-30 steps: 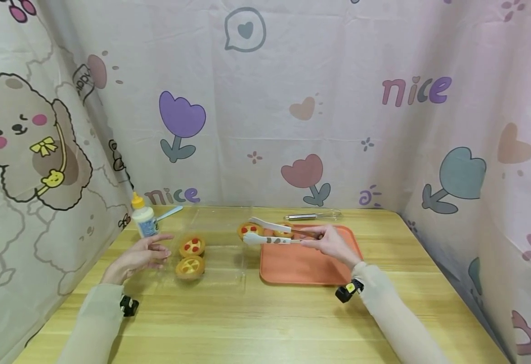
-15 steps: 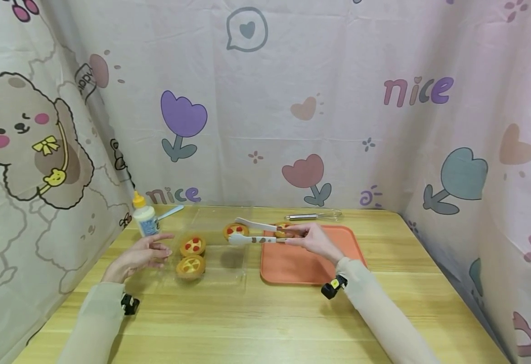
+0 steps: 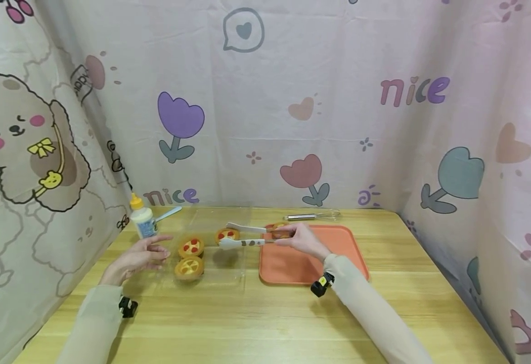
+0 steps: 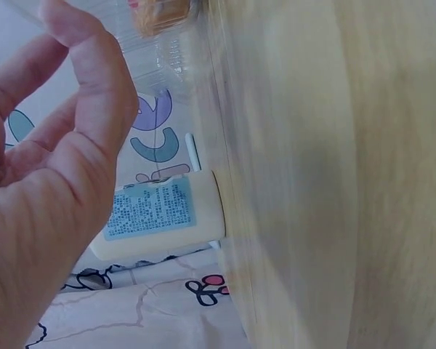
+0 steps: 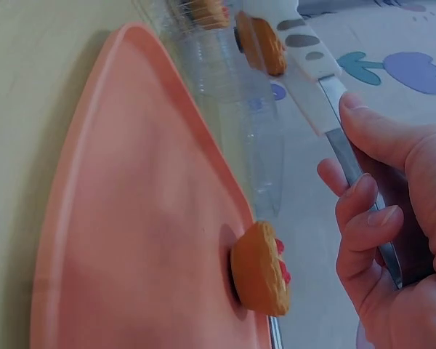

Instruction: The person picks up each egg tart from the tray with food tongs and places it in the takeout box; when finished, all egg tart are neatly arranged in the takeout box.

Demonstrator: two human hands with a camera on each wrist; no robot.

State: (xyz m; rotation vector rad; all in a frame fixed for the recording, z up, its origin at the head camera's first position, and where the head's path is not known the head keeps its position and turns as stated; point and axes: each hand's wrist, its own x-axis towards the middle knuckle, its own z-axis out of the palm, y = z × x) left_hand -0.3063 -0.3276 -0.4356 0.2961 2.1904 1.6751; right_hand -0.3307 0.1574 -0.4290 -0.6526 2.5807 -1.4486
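Note:
In the head view my right hand grips a pair of tongs with white, spotted tips and metal arms. Between the tips is an egg tart with red topping, raised over the right half of a clear plastic container. Two more tarts lie in its left half: a red-topped tart and a yellow-topped tart. Another tart sits on the orange tray in the right wrist view. My left hand is at the container's left side, fingers loosely bent; contact is unclear.
A white bottle with a yellow cap stands at the back left, beside a light-blue spatula-like tool. A whisk lies behind the tray. Patterned curtains close off the back and sides of the wooden table.
My right hand has moved left with the tongs and the tart, from beside the tray's left edge to over the container. My left hand has stayed in place.

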